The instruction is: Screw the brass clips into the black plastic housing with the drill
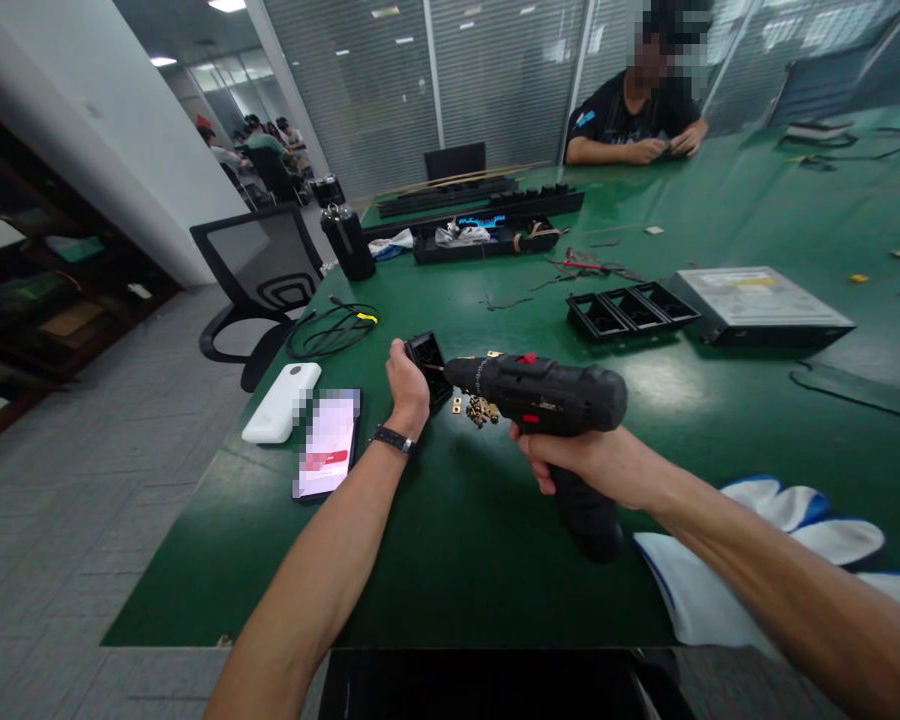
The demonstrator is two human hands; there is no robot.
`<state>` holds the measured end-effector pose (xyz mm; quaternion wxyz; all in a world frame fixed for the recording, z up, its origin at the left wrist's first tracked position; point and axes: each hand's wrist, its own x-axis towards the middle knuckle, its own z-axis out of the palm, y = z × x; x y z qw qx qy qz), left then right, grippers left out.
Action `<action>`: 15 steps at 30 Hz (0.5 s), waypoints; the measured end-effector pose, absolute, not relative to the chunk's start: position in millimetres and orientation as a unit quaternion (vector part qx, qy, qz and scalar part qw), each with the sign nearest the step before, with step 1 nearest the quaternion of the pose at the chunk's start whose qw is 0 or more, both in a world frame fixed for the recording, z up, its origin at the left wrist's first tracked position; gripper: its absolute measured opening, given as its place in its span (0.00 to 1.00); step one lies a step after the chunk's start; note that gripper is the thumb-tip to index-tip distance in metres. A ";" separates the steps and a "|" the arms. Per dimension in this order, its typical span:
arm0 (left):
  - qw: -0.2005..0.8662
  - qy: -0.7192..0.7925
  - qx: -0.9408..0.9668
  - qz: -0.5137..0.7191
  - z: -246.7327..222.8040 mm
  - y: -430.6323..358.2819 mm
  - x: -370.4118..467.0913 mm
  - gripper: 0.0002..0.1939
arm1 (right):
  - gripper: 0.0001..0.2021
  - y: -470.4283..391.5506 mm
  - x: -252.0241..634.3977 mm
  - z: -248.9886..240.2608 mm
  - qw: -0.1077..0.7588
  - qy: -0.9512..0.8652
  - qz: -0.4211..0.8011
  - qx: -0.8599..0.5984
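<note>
The right hand (576, 458) is wrapped around the handle of a black cordless drill (559, 395) above the green table (435, 570); the left hand (408, 385) is closed on a small black part (423, 352), the drill's tip at its open face; the drill looks heavy and rigid, best gripped by its handle; the part seems light, stiff, perhaps slippery, best held by its outer walls; brass-coloured pieces (482, 411) crowd just beside; a phone (330, 440) lies near the left wrist.
</note>
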<state>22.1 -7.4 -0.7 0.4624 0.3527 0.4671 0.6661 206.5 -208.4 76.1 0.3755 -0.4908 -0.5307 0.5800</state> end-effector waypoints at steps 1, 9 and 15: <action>0.461 0.473 0.351 0.664 -1.4 -6.6 21.9 0.23 | 0.05 -208.2 206.6 75.7 0.374 -0.534 0.580 -0.489; 0.445 0.489 0.356 0.660 -5.4 -3.3 21.1 0.21 | 0.08 -207.5 209.4 66.9 0.378 -0.538 0.570 -0.493; 0.453 0.492 0.350 0.656 -4.1 -5.4 21.1 0.21 | 0.05 -207.3 209.5 67.2 0.372 -0.536 0.575 -0.493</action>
